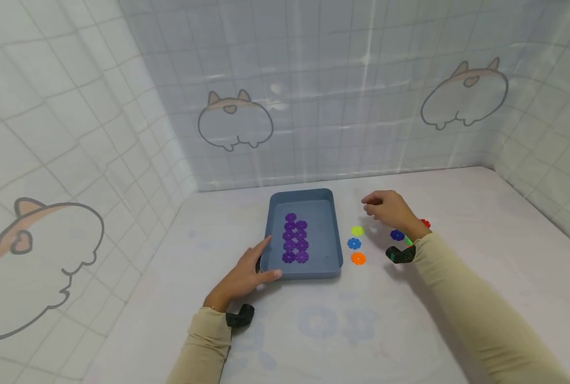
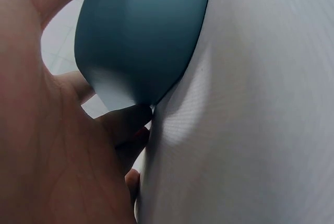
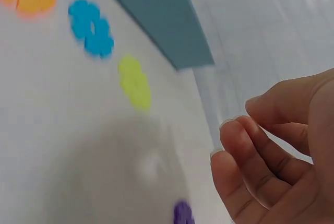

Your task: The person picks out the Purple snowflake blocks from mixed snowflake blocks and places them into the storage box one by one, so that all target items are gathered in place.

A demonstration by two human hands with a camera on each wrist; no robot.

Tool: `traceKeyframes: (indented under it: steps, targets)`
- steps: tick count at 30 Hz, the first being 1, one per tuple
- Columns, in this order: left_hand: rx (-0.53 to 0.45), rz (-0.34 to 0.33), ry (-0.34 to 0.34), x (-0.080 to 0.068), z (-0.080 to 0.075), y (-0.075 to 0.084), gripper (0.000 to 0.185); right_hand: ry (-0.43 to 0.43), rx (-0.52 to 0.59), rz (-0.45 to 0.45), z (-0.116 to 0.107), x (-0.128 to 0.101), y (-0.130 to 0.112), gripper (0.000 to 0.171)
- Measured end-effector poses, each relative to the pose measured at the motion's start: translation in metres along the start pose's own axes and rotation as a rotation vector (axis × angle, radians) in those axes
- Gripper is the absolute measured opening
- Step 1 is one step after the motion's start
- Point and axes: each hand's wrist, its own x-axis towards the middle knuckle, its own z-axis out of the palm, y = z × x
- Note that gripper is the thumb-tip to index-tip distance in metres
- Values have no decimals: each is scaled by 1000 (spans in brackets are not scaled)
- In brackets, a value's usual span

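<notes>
My left hand [image 1: 246,271] grips the near left corner of a blue-grey tray [image 1: 335,229], the thumb on the front rim and the fingers along the left side. In the left wrist view the fingers [image 2: 125,125] curl around the tray's rounded corner [image 2: 141,31]. Inside the tray, purple notched plastic discs [image 1: 302,245] lie in two columns toward the left. To the right of the tray, my right hand [image 1: 387,208] hangs above the table with its fingers loosely curled. Nothing shows between its thumb and fingertips [image 3: 229,135] in the right wrist view.
Yellow [image 1: 357,231], light blue [image 1: 354,244] and orange [image 1: 358,258] discs form a line beside the tray's right wall. Dark blue [image 1: 397,235], green [image 1: 409,241] and red [image 1: 425,223] discs lie near the right wrist. Tiled-pattern walls enclose the table [image 1: 313,330] at the back and sides.
</notes>
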Motion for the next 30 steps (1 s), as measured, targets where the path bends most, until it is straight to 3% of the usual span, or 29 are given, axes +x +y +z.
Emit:
traceKeyframes:
  steps: [14, 30]
  targets:
    - [2, -4, -1, 0, 1, -2, 98, -11, -93, 91, -30, -14, 40, 39]
    - [-15, -9, 6, 0, 2, -2, 97, -164, -196, 127, -29, -6, 49, 36]
